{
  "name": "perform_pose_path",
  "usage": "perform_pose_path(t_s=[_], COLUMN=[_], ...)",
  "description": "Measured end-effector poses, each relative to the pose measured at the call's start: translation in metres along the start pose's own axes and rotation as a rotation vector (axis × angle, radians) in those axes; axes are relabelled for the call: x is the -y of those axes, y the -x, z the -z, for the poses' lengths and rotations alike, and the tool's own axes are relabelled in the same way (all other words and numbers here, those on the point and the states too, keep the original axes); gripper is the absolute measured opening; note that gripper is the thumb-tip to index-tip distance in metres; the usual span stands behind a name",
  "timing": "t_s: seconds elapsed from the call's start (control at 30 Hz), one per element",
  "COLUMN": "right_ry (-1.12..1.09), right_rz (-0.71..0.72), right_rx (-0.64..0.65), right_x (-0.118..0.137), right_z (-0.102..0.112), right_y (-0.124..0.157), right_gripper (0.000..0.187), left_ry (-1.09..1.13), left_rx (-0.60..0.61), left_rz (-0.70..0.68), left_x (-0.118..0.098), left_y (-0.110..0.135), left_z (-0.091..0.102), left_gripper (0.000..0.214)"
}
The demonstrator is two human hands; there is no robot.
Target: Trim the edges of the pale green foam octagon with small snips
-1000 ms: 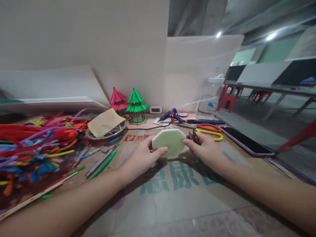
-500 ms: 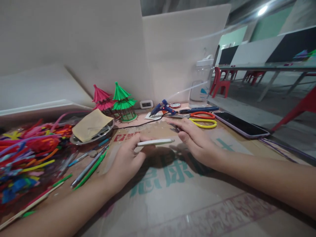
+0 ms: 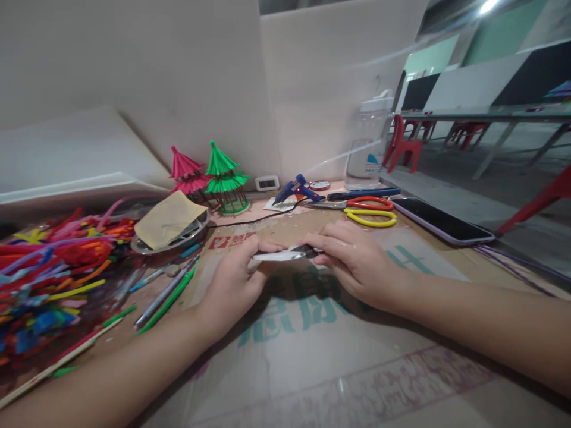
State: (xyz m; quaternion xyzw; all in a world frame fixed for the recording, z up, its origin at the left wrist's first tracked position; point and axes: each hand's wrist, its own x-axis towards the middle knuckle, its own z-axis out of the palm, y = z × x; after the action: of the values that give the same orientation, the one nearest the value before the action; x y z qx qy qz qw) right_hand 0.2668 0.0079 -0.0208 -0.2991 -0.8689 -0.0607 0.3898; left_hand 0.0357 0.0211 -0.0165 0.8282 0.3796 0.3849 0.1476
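Note:
My left hand (image 3: 236, 273) pinches a thin, flat white piece (image 3: 272, 257) by its left end, holding it level above the cardboard sheet (image 3: 307, 374). From the other side my right hand (image 3: 357, 255) grips a small dark thing (image 3: 306, 251) with a shiny edge, its kind too small to make out. That dark thing meets the right end of the white piece. Beyond my right hand lie scissors (image 3: 370, 219) with one red and one yellow handle. A blue hot glue gun (image 3: 298, 189) rests farther back, its small red light on.
Colourful pipe cleaners (image 3: 53, 285) heap at the left, near a metal dish (image 3: 196, 235) bearing tan paper. Pens (image 3: 163, 297) lie beside the cardboard. Small pink (image 3: 185, 169) and green towers (image 3: 225, 172), a water bottle (image 3: 368, 142) and a phone (image 3: 441, 220) stand or lie around the back.
My right hand has moved left and brought the dark thing against the white piece; before, a gap lay between them. The view has shifted slightly.

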Motion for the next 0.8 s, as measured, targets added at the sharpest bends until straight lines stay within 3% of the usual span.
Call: perform_pose_path(t_s=[0.37, 0.6, 0.8], right_ry=[-0.017, -0.115, -0.124], right_rz=[0.017, -0.180, -0.226], right_rx=[0.012, -0.127, -0.179], right_x=[-0.001, -0.009, -0.014], right_z=[0.001, -0.005, -0.008], right_y=[0.001, 0.002, 0.002], right_gripper=[0.027, 0.027, 0.027], left_ry=[0.011, 0.024, 0.020], left_rx=[0.027, -0.045, -0.083], left_rz=[-0.026, 0.097, 0.127], left_x=[-0.002, -0.008, -0.010], left_y=[0.000, -0.003, -0.004], left_z=[0.001, 0.001, 0.002], left_gripper=[0.020, 0.004, 0.011])
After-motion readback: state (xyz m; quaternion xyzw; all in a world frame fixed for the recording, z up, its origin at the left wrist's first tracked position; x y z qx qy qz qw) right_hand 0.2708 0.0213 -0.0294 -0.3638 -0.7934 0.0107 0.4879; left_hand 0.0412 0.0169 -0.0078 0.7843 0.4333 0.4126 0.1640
